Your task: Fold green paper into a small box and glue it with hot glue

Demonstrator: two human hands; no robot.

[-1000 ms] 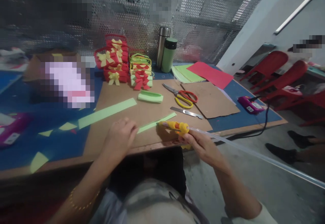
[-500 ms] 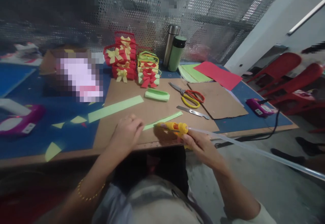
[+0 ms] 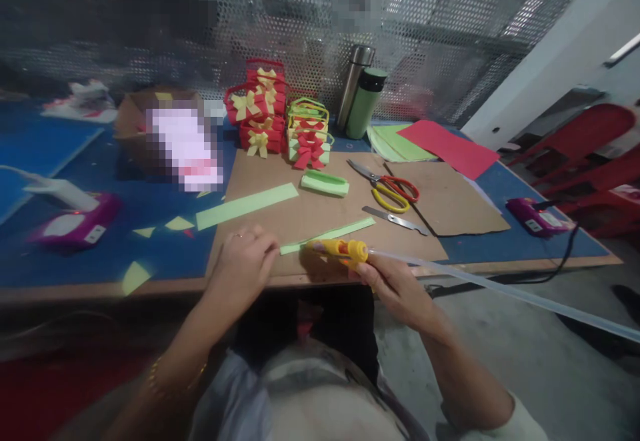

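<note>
My right hand point(image 3: 393, 287) grips a yellow hot glue gun point(image 3: 343, 249) near the table's front edge. A long, clear glue stick point(image 3: 475, 282) runs out of its back to the right. The gun's nozzle is over a narrow light green paper strip point(image 3: 345, 229) on brown cardboard. Just left of that strip's end is my left hand point(image 3: 249, 257), its fingers curled together; whatever is in them, if anything, is hidden. A wider pale green paper strip point(image 3: 247, 206) lies beyond my left hand. Behind the narrow strip rests a small folded green paper piece point(image 3: 325, 184).
Scissors point(image 3: 387, 187) and a metal blade point(image 3: 395, 219) lie on the cardboard point(image 3: 280, 227). Red paper baskets point(image 3: 260, 111) and green ones point(image 3: 309, 134) with bows stand behind, beside two flasks point(image 3: 367, 104). Coloured sheets point(image 3: 445, 144) lie back right. Purple power strips point(image 3: 537, 216) sit at both sides.
The view has shifted, so the table appears further right. My left fingers have drawn slightly away from the narrow strip's left end. The glue gun stays over the strip.
</note>
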